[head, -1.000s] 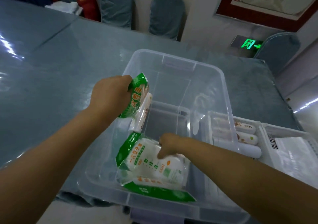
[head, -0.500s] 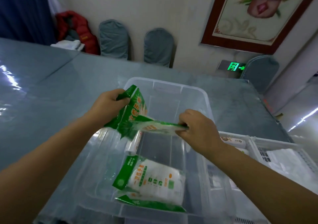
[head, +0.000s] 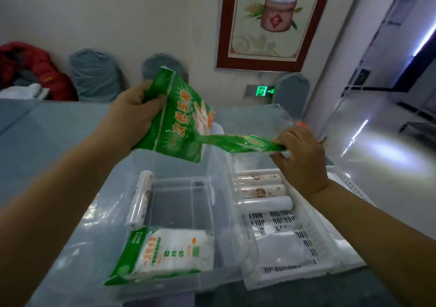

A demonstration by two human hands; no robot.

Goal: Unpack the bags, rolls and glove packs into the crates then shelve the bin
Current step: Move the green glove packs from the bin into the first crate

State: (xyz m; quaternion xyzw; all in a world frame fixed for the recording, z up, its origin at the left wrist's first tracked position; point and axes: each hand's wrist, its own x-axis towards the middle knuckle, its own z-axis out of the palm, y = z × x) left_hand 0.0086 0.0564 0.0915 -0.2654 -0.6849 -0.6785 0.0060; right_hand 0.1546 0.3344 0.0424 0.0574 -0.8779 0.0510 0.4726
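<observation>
My left hand [head: 135,108] grips a green glove pack [head: 182,122] by its top edge, held up above the clear plastic bin [head: 99,217]. My right hand [head: 299,158] pinches a second green glove pack [head: 236,142], held flat over the white slotted crate [head: 318,240]. Inside the bin lie a white-and-green glove pack [head: 169,251] at the near end and a plastic roll [head: 140,200] along the left wall. Three rolls [head: 259,191] lie side by side at the far end of the white crate.
The bin and crate stand on a grey-blue table [head: 47,136]. Covered chairs [head: 94,75] line the far wall beside a red jacket [head: 30,68]. A framed picture [head: 276,21] hangs above. Another white crate's edge [head: 349,184] shows at the right.
Both hands lifted their glove packs out of the bin and upward. My right hand moved right with its pack, now over the white crate. The view tilted up.
</observation>
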